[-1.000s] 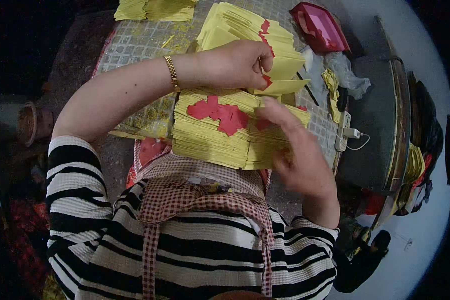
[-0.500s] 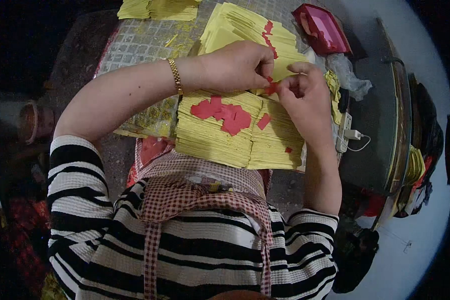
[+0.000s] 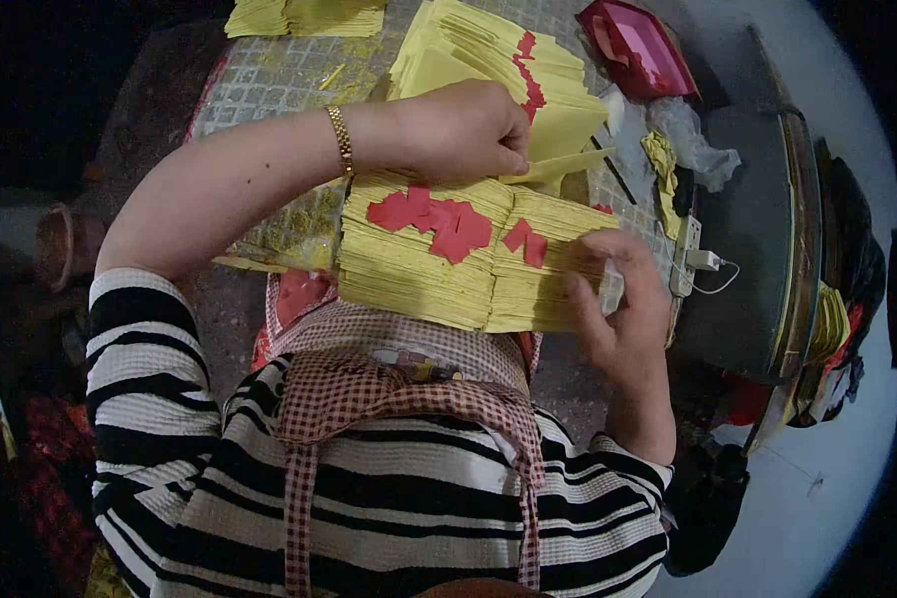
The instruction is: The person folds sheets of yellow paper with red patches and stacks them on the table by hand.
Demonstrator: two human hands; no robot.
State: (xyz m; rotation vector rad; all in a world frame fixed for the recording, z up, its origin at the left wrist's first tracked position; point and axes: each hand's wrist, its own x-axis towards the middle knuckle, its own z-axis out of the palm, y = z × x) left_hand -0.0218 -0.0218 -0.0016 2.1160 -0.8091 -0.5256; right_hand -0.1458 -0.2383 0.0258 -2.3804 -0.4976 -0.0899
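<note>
My left hand (image 3: 463, 130), with a gold bracelet at the wrist, is closed with thumb and fingertips at the edge of a yellow paper sheet (image 3: 568, 163). The sheet stands up from the far side of the near stack of yellow paper (image 3: 419, 274). Red paper pieces (image 3: 458, 231) lie in a cluster on this stack's left half, and two smaller red pieces (image 3: 534, 249) lie right of its middle seam. Over the stack's right end is my right hand (image 3: 628, 309), slightly blurred, thumb and fingers apart, with nothing visible between them.
Behind my left hand lies a fanned pile of yellow paper (image 3: 468, 50) with a row of red pieces. A pink-lined red box (image 3: 648, 50) stands at the back right, near a clear plastic bag (image 3: 693, 145). A power strip (image 3: 686, 254) with a white plug is at the right.
My right hand has moved away from my left hand, toward me and over the stack's right end. Another red piece now shows right of the seam. The yellow sheet at my left fingertips has become visible.
</note>
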